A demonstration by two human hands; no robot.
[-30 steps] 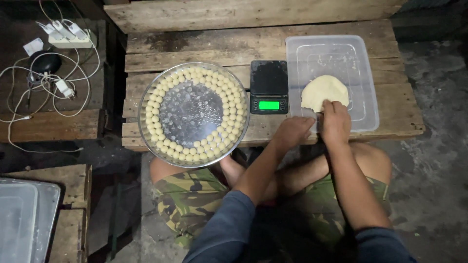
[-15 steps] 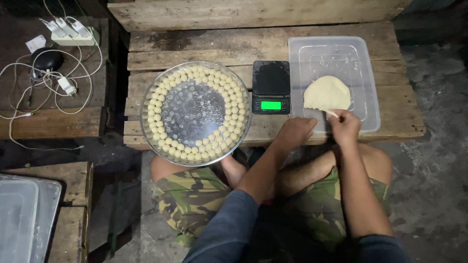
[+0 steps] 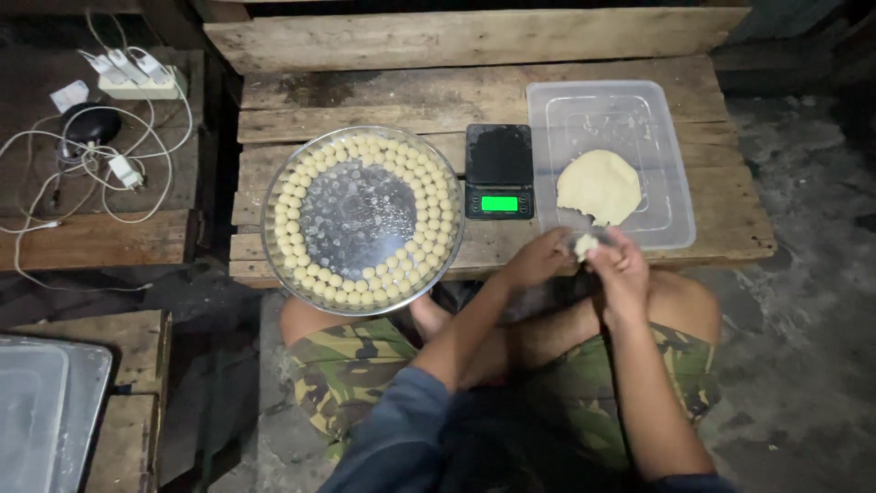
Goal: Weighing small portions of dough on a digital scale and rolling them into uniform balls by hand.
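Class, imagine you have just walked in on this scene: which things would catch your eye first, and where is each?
The round metal tray ringed with small pale dough balls stands out on the wooden pallet table. Right of it, the black scale's green screen glows beside a clear plastic tub holding a flat pale dough lump. At the table's near edge, the left hand and right hand pinch a small dough piece.

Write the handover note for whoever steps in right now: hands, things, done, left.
Left hand and right hand: together at the table's front edge, pinching a small dough piece between them.
Dough lump: in the clear plastic tub, right of the scale.
Done: round metal tray carries rings of dough balls around its rim.
Left: tray centre bare; most of the lump unportioned.
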